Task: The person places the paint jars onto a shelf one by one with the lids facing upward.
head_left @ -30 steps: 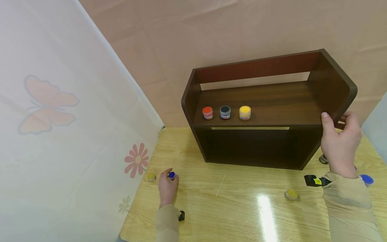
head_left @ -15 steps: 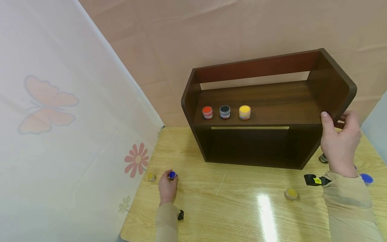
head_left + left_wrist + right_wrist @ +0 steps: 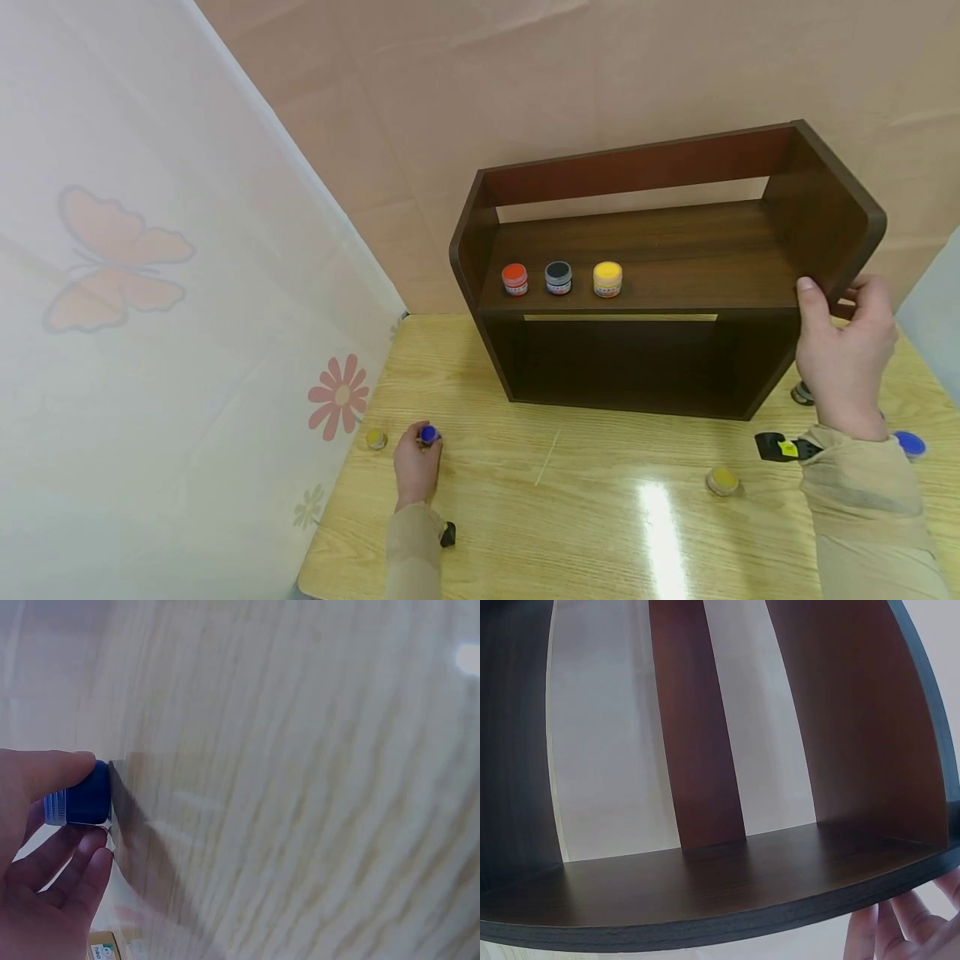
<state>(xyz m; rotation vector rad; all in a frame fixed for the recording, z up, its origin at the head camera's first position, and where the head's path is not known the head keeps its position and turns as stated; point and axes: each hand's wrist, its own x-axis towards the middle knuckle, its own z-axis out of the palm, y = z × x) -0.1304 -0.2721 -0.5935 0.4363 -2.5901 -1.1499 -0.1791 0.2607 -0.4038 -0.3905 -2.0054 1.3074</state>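
My left hand (image 3: 415, 471) pinches a small blue paint jar (image 3: 429, 435) at the left of the table. In the left wrist view the thumb lies on one side of the blue jar and curled fingers on the other, close against the wood surface. My right hand (image 3: 847, 354) grips the right side panel of a dark brown two-level shelf (image 3: 712, 250), thumb on the front edge and fingers behind. The right wrist view shows those fingertips (image 3: 862, 930) at the panel's outer face. On the upper board stand a red jar (image 3: 515, 280), a black jar (image 3: 558, 278) and a yellow jar (image 3: 607, 279).
A yellow-lidded jar (image 3: 376, 439) stands left of my left hand, and another yellow-topped jar (image 3: 722, 481) sits before the shelf. A dark jar (image 3: 802, 393) and a blue-topped jar (image 3: 910, 444) lie near my right forearm. A white printed sheet (image 3: 225, 350) borders the table's left.
My left fingers have drawn in slightly around the blue jar, which has shifted a hair to the right. The right hand and the shelf stay where they were.
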